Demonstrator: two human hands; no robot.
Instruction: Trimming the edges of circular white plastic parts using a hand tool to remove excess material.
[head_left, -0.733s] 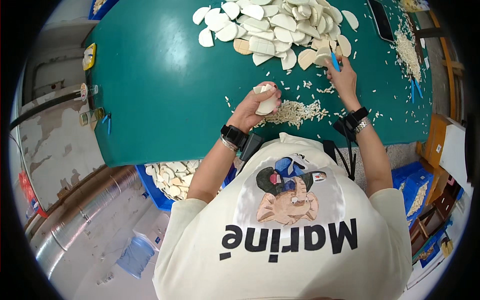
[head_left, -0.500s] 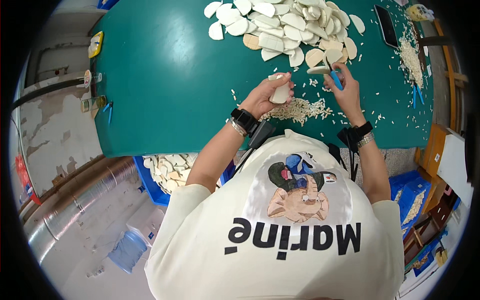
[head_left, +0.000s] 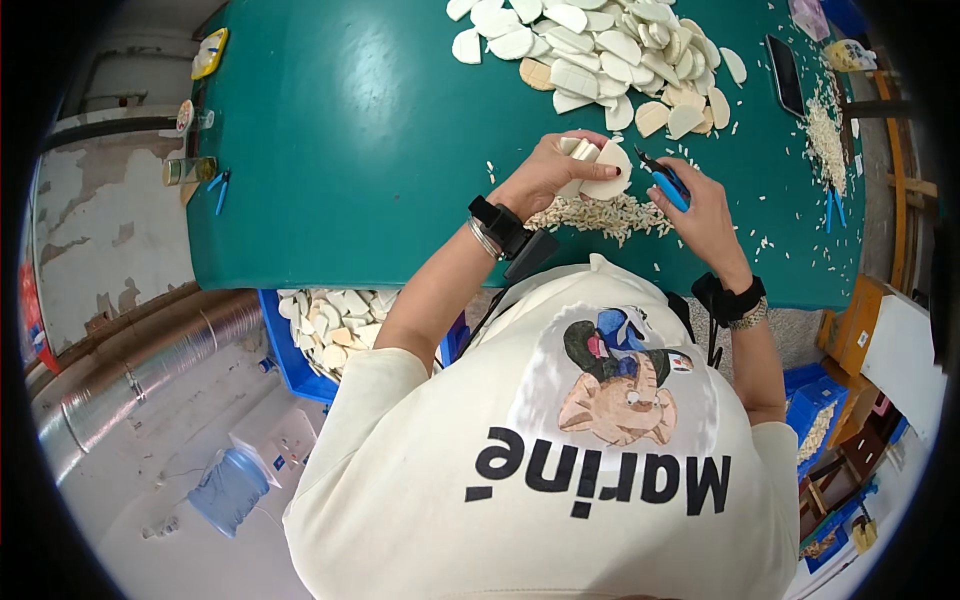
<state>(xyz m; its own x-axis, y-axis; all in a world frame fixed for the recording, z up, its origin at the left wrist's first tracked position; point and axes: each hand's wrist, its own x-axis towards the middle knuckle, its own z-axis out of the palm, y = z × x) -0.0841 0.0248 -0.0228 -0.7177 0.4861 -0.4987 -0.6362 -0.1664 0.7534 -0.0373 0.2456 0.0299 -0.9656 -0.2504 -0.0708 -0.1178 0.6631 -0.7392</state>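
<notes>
My left hand (head_left: 545, 175) is closed around several pale half-round slices (head_left: 610, 172), held on edge together with the thumb across the front one. Close by on the right, my right hand (head_left: 708, 218) grips a pair of blue-handled nippers (head_left: 671, 188), their dark jaws pointing toward the slices but apart from them. Whether the jaws are parted is too small to tell. Beneath both hands lies a heap of small pale chips (head_left: 605, 215) on the green tabletop (head_left: 340, 170). Beyond them rises a large pile of half-round slices (head_left: 600, 50), a few tan.
A black phone (head_left: 785, 75) lies at the far right, near another chip heap (head_left: 825, 140) and blue-handled nippers (head_left: 834, 208). More nippers (head_left: 222, 192) and a glass jar (head_left: 190, 170) sit at the left edge. Below the table stands a blue crate (head_left: 283, 345) of slices.
My right hand has drawn back from the pile and no longer holds slices, only the nippers. My left hand has moved right and now holds additional half-round slices.
</notes>
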